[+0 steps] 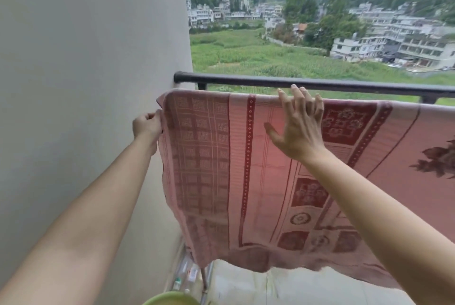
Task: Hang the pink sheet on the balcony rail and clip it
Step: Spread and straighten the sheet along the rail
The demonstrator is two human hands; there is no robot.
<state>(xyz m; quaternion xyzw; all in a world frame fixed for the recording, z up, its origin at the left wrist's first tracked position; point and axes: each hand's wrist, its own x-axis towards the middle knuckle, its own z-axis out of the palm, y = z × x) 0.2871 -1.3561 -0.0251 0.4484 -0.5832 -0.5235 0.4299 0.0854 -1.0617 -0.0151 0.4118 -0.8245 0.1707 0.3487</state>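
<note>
Spreading step: pink patterned fabric sheet (266, 181) hangs draped just below dark metal balcony rail (320, 84). Left hand (147, 125) pinches its side edge; right hand (299, 123), fingers wide, rests on top fold. Next probably needs clips, none in view.

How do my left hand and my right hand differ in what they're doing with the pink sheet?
The left hand pinches the pink sheet at its left side edge with curled fingers; the right hand is open, fingers spread, gripping nothing. The left hand sits lower, beside the wall; the right hand reaches higher, to the sheet's top fold. Both are at the sheet.
</note>
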